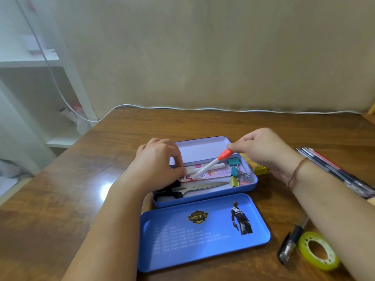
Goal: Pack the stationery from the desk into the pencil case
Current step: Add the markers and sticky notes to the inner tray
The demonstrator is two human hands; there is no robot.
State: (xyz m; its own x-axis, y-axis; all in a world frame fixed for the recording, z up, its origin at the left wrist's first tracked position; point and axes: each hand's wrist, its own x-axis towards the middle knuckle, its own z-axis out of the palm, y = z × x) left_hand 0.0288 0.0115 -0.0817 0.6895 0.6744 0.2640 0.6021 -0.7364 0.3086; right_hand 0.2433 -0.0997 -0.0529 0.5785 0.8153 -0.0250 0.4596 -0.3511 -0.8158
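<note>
1. On the wooden desk (203, 126) sits an open blue tin pencil case (205, 194), its hinged lid (200, 151) raised at the back.
2. Nearer the person lies a separate blue tray (203, 232), printed with a badge and a standing figure.
3. Inside the case lie black-handled scissors (192, 188) along the front wall, a printed ruler (215, 175) behind them, and teal and yellow binder clips (234, 172) at the right end.
4. The right hand (263, 149) pinches the orange cap of a white pen (211, 166), which slants down into the case with its lower end on the ruler.
5. The left hand (160, 161) reaches into the left part of the case, fingertips closed on a white stick-shaped item (218, 165); what it is cannot be told.
6. To the right, outside the case, lie a yellow-green tape roll (318, 251), a black pen (292, 242) touching it, a bundle of pens (332, 167), and a yellow packet (257, 168) just behind the case.
</note>
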